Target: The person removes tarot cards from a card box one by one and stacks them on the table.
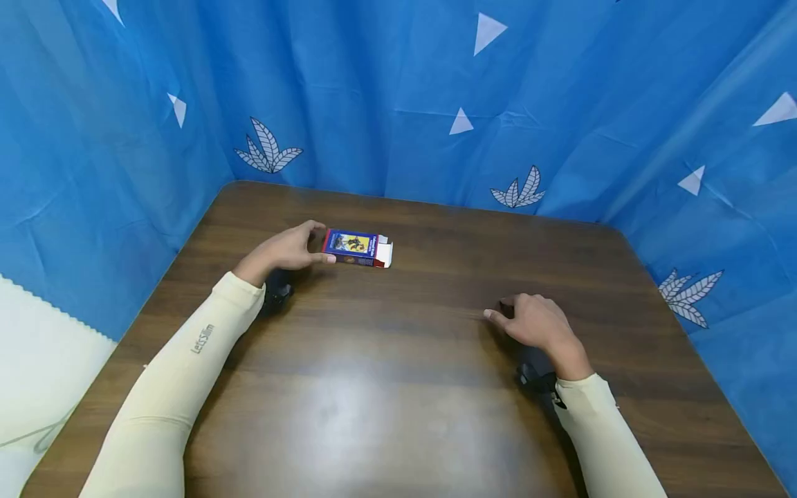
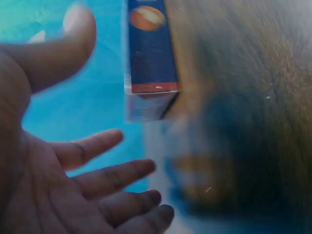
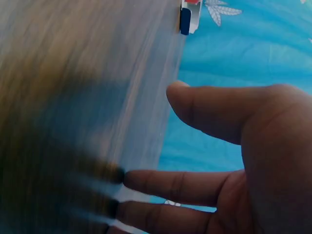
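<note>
A small blue card box (image 1: pixel 351 243) with red edges and a yellow picture lies flat near the far side of the table. Its right end has its white flap (image 1: pixel 385 252) out. My left hand (image 1: pixel 288 247) is at the box's left end, thumb and fingers spread. In the left wrist view the box (image 2: pixel 152 53) stands past the thumb and fingertips of that spread hand. Over the right half of the table is my right hand (image 1: pixel 533 319), holding nothing. Its thumb (image 3: pixel 209 105) and fingers are extended, and the open box end (image 3: pixel 190 17) shows far off in the right wrist view.
The brown wooden table (image 1: pixel 398 325) has rounded far corners. A blue curtain (image 1: pixel 386 90) with white triangles and leaf prints hangs along its far and side edges. White cloth (image 1: pixel 43 360) shows beyond the left edge. Both wrists carry dark straps with cameras.
</note>
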The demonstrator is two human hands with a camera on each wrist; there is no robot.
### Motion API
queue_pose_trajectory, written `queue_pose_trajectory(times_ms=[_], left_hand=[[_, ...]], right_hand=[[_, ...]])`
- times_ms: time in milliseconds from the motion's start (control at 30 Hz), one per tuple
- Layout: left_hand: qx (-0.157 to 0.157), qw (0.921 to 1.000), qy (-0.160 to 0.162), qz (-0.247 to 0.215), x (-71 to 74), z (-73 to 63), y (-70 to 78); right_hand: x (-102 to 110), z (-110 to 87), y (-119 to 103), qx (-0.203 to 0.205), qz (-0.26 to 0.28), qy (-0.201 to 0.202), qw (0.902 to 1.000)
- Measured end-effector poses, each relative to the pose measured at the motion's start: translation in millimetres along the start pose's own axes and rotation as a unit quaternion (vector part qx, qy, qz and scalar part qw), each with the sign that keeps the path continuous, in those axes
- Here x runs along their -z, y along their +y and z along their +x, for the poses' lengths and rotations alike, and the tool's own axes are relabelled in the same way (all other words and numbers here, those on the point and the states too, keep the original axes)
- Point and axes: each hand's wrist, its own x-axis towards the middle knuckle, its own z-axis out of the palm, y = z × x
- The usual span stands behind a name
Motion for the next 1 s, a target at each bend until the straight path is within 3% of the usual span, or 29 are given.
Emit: queue_pose_trajectory(times_ms=[167,300,400,600,867,1000], left_hand=[[-0.052,0.9984,-0.014,-0.017,4.4,23.0,-1.0],[-0.087,0.9961,0.011,0.004,9.0,28.1,-0.5],[-0.082,0.9962,0.026,0.015,13.6,26.8,-1.2],[-0.064,0.9973,0.033,0.015,19.8,24.5,-2.9],[-0.073,0.9953,0.039,-0.050,31.0,14.9,-3.0],[-0.086,0.9904,0.039,-0.101,41.5,12.4,-1.6]], right_hand=[[10,-0.7,8,0.005,0.006,0.004,1.0000],[20,4.1,10,0.004,0.004,0.026,0.9996],[24,9.0,8,0.008,-0.002,0.041,0.9991],[21,12.4,9,-0.005,-0.003,0.030,0.9995],[5,11.5,15,0.001,-0.001,0.035,0.9994],[-1,10.9,17,-0.004,0.007,0.027,0.9996]])
